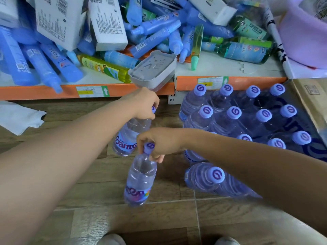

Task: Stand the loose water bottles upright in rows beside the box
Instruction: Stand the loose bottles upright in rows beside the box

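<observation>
Two clear water bottles with purple caps are held over the wooden floor. My left hand (144, 103) grips the neck of the farther bottle (128, 138), whose red lettered label faces me. My right hand (159, 143) pinches the neck of the nearer bottle (139, 181) just under its cap. To the right, several capped bottles (235, 113) stand upright in rows next to a cardboard box (309, 96). One more bottle (208, 177) stands at the near end of the rows, below my right forearm.
A low orange-edged shelf (88, 91) runs across the back, heaped with blue tubes, green bottles and white cartons. A grey lidded container (152, 71) overhangs its edge above my left hand. White paper (19, 117) lies on the floor at left. My shoes show at the bottom.
</observation>
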